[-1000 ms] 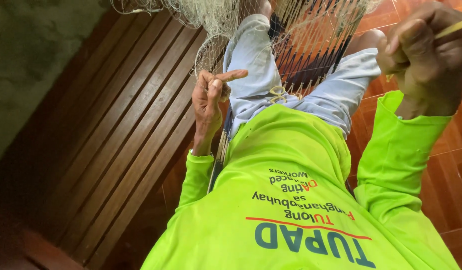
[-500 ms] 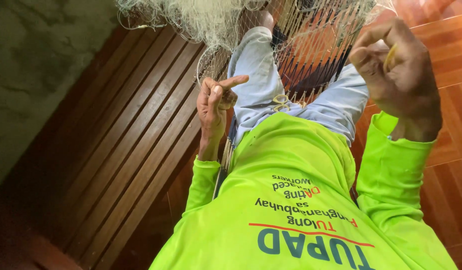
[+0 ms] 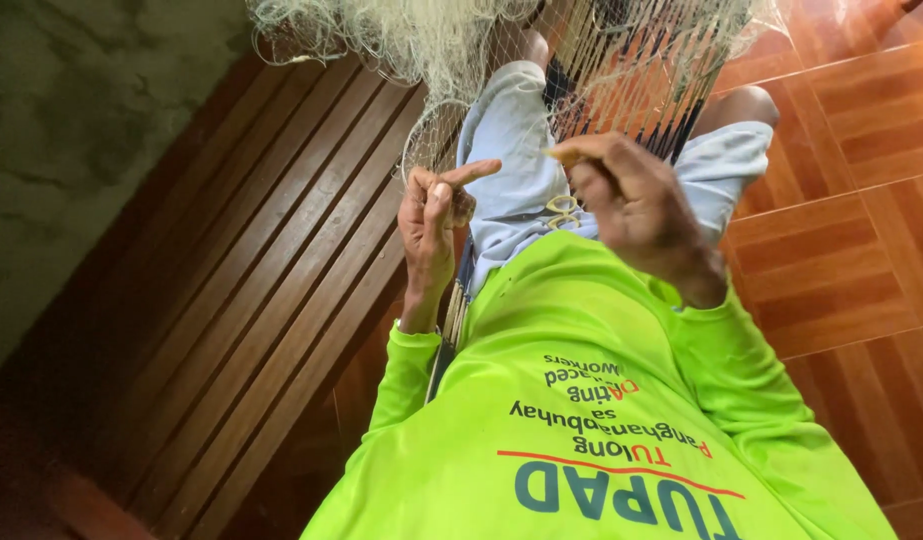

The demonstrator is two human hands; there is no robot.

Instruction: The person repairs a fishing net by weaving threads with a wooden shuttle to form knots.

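A pale, fine-meshed fishing net hangs down over my lap, bunched at the top. My left hand pinches the net's lower edge with curled fingers, the index finger pointing right. My right hand is closed around a thin yellowish netting needle, whose tip pokes out toward the left hand. The two hands sit close together above my light blue shorts. Bright green long sleeves cover both arms.
I sit on a dark brown slatted wooden bench that runs diagonally to the left. A reddish-brown tiled floor lies to the right. A rough grey concrete wall fills the upper left.
My right hand has come down from the upper right toward the middle, ending close to the left hand. The left hand has stayed on the net with its index finger out.
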